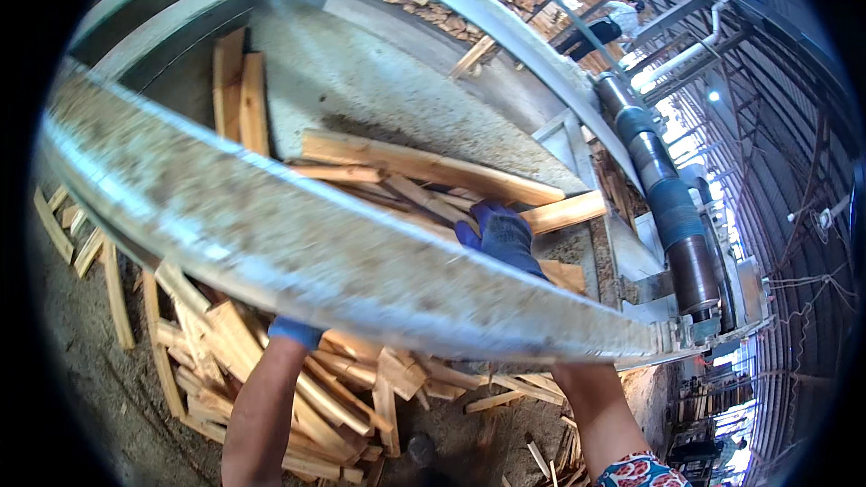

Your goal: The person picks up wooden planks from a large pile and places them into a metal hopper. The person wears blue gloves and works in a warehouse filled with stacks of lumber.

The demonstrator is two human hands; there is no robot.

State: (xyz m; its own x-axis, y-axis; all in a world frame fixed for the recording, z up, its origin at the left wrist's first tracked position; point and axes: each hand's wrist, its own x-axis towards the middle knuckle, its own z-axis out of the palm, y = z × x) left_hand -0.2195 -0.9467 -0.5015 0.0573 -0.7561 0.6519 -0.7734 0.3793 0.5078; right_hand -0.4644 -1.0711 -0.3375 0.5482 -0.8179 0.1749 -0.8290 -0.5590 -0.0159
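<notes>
My right arm passes beneath a broad, dusty metal beam (298,207). On its far side my right hand (507,236), in a blue and grey glove, is among wood pieces, with its thumb and fingers closed about the near end of a wood strip (428,201). A longer plank (433,167) lies just beyond, and a short wood block (566,213) sits to the hand's right. Only the blue cuff of my left hand (296,332) shows at the beam's lower edge; its fingers are hidden, beside a pile of split wood (234,338).
Two upright boards (253,104) lean inside the metal trough (361,72). Dark rollers (672,207) run along the right. At the far upper right a person (613,22) bends near stacked wood. More loose wood (113,293) lies on the floor at left.
</notes>
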